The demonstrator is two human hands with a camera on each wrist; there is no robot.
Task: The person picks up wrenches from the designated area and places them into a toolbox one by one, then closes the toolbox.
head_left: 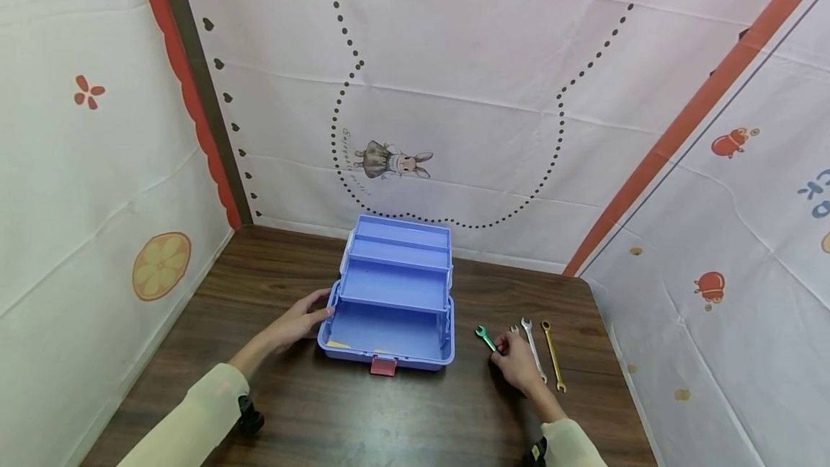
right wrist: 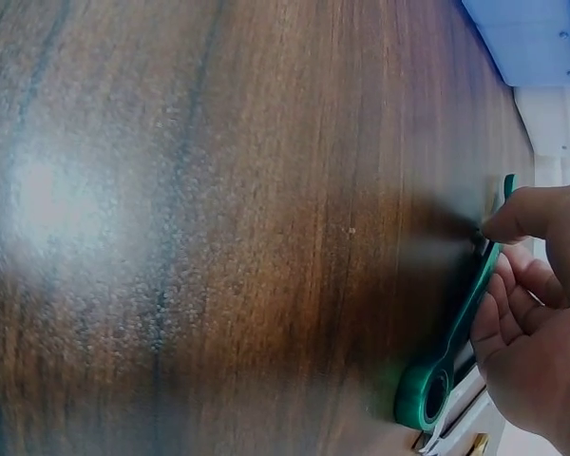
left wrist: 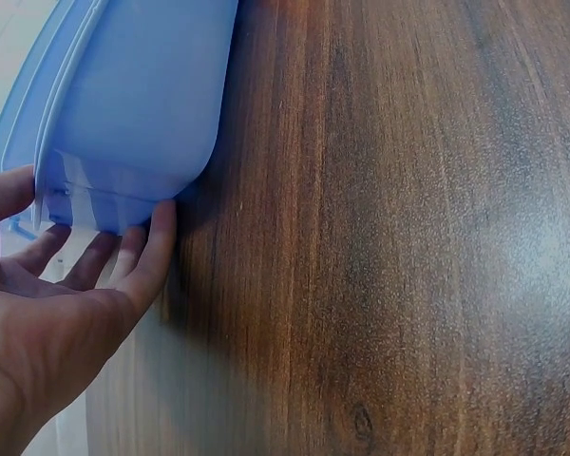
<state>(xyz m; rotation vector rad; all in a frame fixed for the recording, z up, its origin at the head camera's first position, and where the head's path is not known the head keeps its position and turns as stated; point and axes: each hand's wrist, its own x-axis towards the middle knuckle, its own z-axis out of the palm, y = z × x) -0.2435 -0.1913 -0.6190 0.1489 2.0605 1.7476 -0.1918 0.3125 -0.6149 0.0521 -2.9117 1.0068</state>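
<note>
A blue toolbox (head_left: 385,362) stands with its stepped trays raised, a red latch (head_left: 383,365) at its front. My left hand (head_left: 298,321) holds the box's left side; in the left wrist view the thumb lies at the rim and the fingers touch the outer wall (left wrist: 161,95). To the right of the box, my right hand (head_left: 517,362) pinches a green wrench (head_left: 485,338) between thumb and fingers. Its ring end (right wrist: 423,394) shows in the right wrist view, low over the tabletop. The hand partly covers a silver wrench (head_left: 515,328).
Just right of my right hand lie another silver wrench (head_left: 533,349) and a yellow wrench (head_left: 554,357). Small yellow pieces (head_left: 337,344) show inside the toolbox bottom. White printed curtains (head_left: 454,128) bound the brown wooden table (head_left: 311,409) at the back and sides.
</note>
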